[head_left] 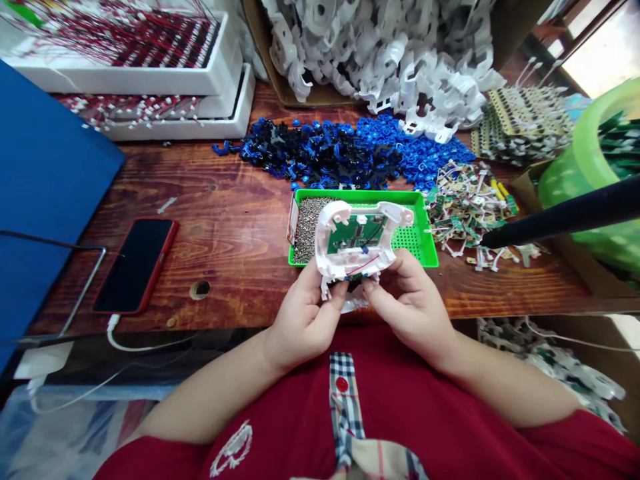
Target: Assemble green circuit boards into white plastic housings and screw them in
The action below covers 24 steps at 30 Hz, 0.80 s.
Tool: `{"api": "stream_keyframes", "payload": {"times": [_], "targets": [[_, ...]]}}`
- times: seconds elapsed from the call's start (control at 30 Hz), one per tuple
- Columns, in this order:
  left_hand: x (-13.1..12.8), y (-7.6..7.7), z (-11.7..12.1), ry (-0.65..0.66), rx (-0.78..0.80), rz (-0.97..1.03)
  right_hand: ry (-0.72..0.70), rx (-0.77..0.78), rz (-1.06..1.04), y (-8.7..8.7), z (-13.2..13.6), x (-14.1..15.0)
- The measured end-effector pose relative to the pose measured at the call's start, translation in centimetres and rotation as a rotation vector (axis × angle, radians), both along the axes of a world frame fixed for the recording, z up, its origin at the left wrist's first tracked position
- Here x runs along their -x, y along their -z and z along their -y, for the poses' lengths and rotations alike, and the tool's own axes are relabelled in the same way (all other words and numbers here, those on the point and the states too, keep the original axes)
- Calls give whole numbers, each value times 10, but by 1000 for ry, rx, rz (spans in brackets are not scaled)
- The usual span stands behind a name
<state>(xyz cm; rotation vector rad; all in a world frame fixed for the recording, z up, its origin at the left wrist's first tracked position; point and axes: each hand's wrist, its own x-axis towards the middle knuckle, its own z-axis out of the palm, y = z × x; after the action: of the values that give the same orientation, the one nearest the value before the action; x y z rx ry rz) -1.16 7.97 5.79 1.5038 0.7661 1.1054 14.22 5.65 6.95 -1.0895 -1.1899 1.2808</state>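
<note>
Head view: left hand and right hand both closed on a white shell, thumbs at its near edge; exact fingertip contact unclear. Within the grip, a green circuit board and red wire. Step, judged: close handwork at that edge. Next move likely calls for steady support, wire unpinched. Just beyond the grip: green tray, metal pieces at its left; farther, blue and black parts.

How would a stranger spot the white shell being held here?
On the brown wooden table, find the bright green tray. Partly covering it from this viewpoint, the white shell is held between the left hand and right hand. Unlike the white parts piled behind, it shows a green circuit board inside.
</note>
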Motion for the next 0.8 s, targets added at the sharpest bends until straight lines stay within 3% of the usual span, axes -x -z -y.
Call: {"api": "stream_keyframes", "payload": {"times": [0.4,0.8], "targets": [[-1,1,9,-86,-131,-109,14,-36,0,-2,6,7],[-13,-5,12,-89,112,-52,59,52,-44,5,9,1]]}}
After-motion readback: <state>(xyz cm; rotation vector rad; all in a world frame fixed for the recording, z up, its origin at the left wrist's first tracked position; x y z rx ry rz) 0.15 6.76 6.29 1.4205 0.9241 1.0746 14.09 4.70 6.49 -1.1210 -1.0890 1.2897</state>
